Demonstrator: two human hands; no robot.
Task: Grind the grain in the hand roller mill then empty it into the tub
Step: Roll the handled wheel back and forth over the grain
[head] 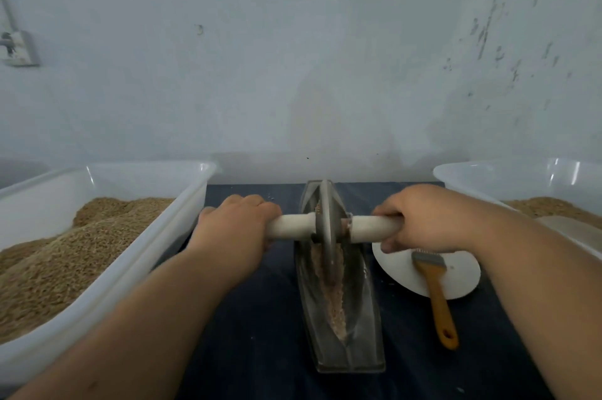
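A boat-shaped metal trough point(368, 308) lies lengthwise on the dark cloth in the middle. Its metal grinding wheel point(327, 230) stands upright in the groove, towards the far end, on a white wooden axle. My left hand point(239, 227) grips the left handle point(293, 227) and my right hand point(420, 220) grips the right handle point(368, 228). Crushed pinkish-brown grain point(335, 302) lies along the groove in front of the wheel. A white tub point(169, 236) heaped with brown grain stands at the left. A second white tub point(488, 176), holding some grain, stands at the right.
A white plate point(462, 272) sits right of the trough with an orange-handled brush point(438, 298) lying across it. The table is covered in dark blue cloth point(260, 334). A pale wall rises directly behind; a socket point(19, 49) is at far left.
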